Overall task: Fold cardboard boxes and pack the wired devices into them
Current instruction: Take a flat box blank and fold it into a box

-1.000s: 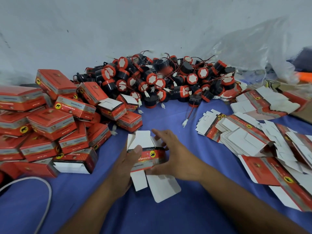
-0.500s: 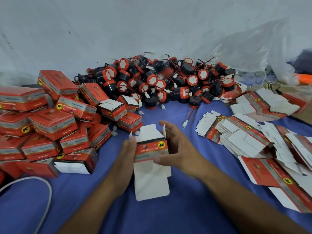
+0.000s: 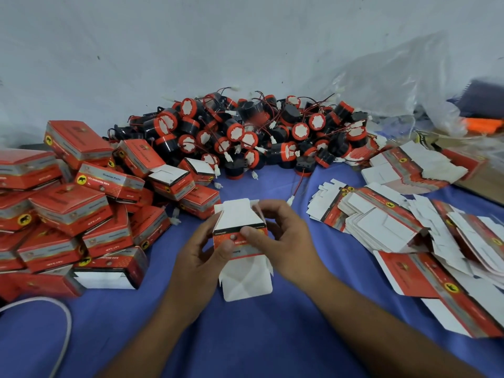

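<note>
Two hands on one box [image 3: 241, 214], held just above the cloth [image 3: 245, 336], on the near side of the device pile [image 3: 245, 137] and apart from it. Left hand [image 3: 203, 251]: fingers curled round the left wall, thumb pressed on the red band. Right hand [image 3: 283, 244]: thumb on the same band, fingers curled over the far upper corner by the top flap. Both grips are closed on the card, so neither hand is free.

Box state: the sleeve looks part-opened, with the top flap standing and the bottom flaps hanging unlocked. Judgement: the step in hand is squaring the sleeve and closing the bottom.

Method:
- Press opposite creases until the walls stand square.
- Fold the small side flaps in first, then tuck the large flap.
- Keep the thumbs on the band so the sleeve does not fall flat.
- Leave the top open for a device.

Room:
- Bare cloth on the near side of the pile, around the forearms, is the working space.
- Folded boxes [image 3: 71, 203] are heaped left of the pile, some leaning. An elbow swung that way could topple them.
- Flat blanks [image 3: 381, 222] fan out right of the pile with edges overlapping, so they would scatter easily.
- One stray wire [image 3: 291, 199] trails from the pile's near edge toward the box. It may snag on a reach for a device.
</note>
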